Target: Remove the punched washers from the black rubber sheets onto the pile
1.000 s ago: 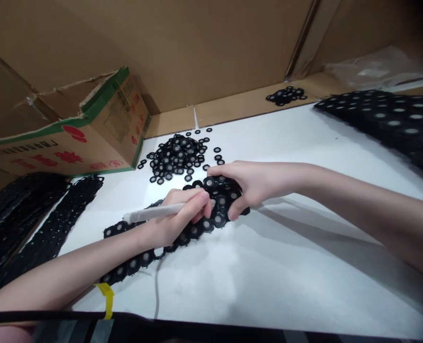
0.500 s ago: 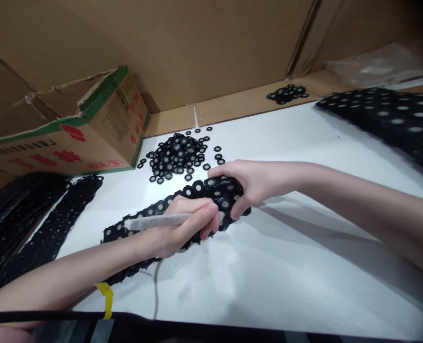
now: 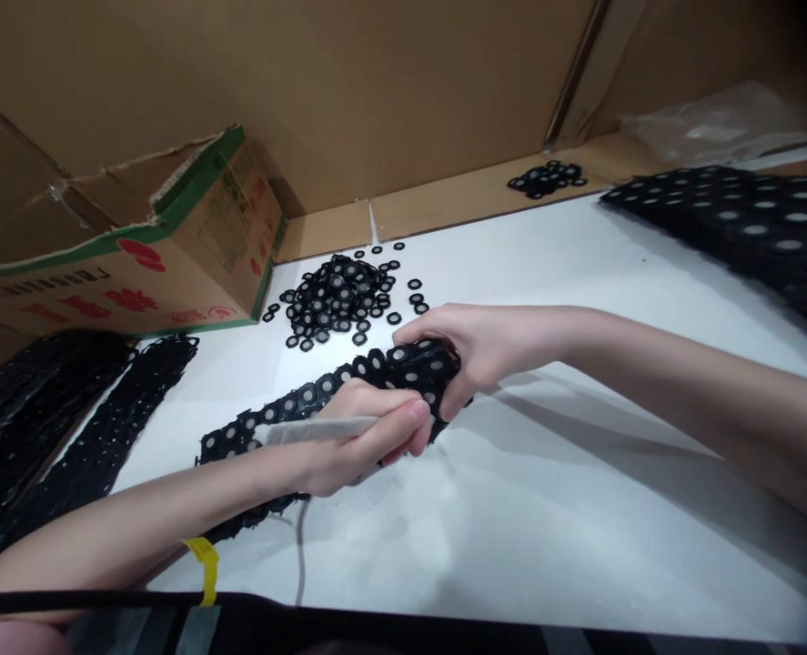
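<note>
My left hand [image 3: 358, 441] grips a grey pen-like tool [image 3: 314, 430] whose tip points toward the right end of a black sheet of joined rings [image 3: 294, 405] with pale centres. My right hand [image 3: 485, 346] clutches that sheet's right end and holds it raised off the white table [image 3: 546, 509]. Behind the hands lies a pile of loose black rings [image 3: 338, 296]. The tool's tip is hidden by my fingers.
A cardboard box with green edging [image 3: 136, 255] stands at the back left. Stacked black ring sheets lie at the left edge [image 3: 68, 428] and at the far right [image 3: 737, 223]. A small heap of rings [image 3: 546, 179] sits by the cardboard back wall. A yellow band [image 3: 203, 569] circles my left forearm.
My left hand with the tool has slid down and to the right along the sheet. The sheet's right end is now lifted higher in my right hand.
</note>
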A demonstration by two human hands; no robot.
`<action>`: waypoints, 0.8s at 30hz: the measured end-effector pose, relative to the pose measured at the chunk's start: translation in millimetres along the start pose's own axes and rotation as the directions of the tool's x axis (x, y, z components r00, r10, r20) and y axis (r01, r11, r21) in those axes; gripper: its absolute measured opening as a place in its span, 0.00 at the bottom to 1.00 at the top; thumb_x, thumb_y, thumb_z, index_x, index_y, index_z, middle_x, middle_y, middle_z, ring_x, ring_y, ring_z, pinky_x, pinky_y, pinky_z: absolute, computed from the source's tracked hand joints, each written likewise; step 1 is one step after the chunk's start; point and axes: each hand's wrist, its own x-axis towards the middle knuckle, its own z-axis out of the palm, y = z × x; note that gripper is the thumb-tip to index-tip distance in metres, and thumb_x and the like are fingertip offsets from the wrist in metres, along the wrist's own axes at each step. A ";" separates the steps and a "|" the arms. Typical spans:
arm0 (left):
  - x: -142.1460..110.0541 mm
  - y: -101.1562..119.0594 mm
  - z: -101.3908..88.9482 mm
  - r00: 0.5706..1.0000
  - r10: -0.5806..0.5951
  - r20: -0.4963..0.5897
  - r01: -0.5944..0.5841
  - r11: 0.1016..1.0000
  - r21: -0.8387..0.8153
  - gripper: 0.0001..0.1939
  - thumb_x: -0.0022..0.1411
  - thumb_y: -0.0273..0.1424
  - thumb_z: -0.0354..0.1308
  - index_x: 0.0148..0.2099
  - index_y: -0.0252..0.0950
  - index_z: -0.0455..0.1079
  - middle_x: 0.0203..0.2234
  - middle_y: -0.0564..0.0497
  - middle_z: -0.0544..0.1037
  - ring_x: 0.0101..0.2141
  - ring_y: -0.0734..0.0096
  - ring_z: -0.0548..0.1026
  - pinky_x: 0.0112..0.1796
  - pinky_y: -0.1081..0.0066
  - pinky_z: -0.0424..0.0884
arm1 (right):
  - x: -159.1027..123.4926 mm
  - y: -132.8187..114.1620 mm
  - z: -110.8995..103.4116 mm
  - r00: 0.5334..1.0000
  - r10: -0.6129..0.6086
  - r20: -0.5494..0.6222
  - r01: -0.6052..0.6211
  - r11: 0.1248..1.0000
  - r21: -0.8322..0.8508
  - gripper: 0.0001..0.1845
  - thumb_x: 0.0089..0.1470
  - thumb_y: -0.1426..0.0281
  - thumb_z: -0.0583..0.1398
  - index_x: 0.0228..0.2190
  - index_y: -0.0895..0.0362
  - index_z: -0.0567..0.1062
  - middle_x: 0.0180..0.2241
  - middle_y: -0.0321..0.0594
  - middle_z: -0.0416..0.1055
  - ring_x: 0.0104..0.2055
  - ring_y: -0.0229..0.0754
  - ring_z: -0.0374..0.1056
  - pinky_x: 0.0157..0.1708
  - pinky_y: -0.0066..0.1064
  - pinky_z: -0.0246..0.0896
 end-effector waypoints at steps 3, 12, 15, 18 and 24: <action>0.6 2.2 -3.1 0.998 0.025 0.060 -0.027 1.000 0.017 0.22 0.71 0.38 0.39 0.27 0.34 0.62 0.19 0.54 0.64 0.21 0.78 0.62 0.25 0.75 0.59 | 0.5 0.4 -0.4 1.000 0.015 -0.001 -0.015 1.000 0.017 0.23 0.33 0.66 0.71 0.32 0.54 0.68 0.26 0.29 0.59 0.28 0.36 0.57 0.23 0.27 0.51; -0.7 1.8 -6.3 0.998 0.028 0.052 -0.021 0.991 -0.131 0.22 0.71 0.36 0.41 0.28 0.33 0.66 0.21 0.52 0.68 0.25 0.75 0.66 0.29 0.74 0.62 | -0.9 1.9 -2.7 1.000 0.027 -0.007 -0.027 1.000 0.001 0.22 0.33 0.67 0.71 0.31 0.54 0.68 0.27 0.30 0.62 0.29 0.37 0.61 0.23 0.26 0.53; -0.2 -5.3 -11.5 0.999 0.022 -0.046 -0.033 0.969 -0.247 0.23 0.70 0.38 0.44 0.25 0.32 0.67 0.17 0.53 0.68 0.21 0.76 0.63 0.24 0.74 0.58 | -3.9 2.8 -5.5 0.996 0.086 0.011 -0.085 0.996 -0.029 0.23 0.33 0.66 0.71 0.33 0.54 0.70 0.27 0.31 0.65 0.29 0.38 0.62 0.23 0.27 0.55; 1.9 -14.2 -21.1 0.973 0.031 -0.229 -0.091 0.962 -0.257 0.23 0.68 0.39 0.47 0.23 0.33 0.66 0.14 0.54 0.65 0.18 0.78 0.58 0.21 0.74 0.53 | -4.1 5.9 -8.5 0.993 0.117 0.028 -0.115 0.992 -0.055 0.27 0.34 0.59 0.71 0.37 0.55 0.72 0.27 0.32 0.68 0.26 0.38 0.62 0.22 0.29 0.55; 7.2 -31.5 -30.5 0.929 -0.002 -0.370 -0.092 0.967 -0.236 0.23 0.67 0.39 0.48 0.22 0.32 0.65 0.13 0.55 0.63 0.16 0.80 0.57 0.19 0.73 0.49 | 13.1 9.0 5.8 0.982 -0.047 -0.180 0.044 0.999 -0.019 0.16 0.55 0.59 0.58 0.36 0.59 0.75 0.35 0.41 0.75 0.36 0.42 0.68 0.35 0.31 0.60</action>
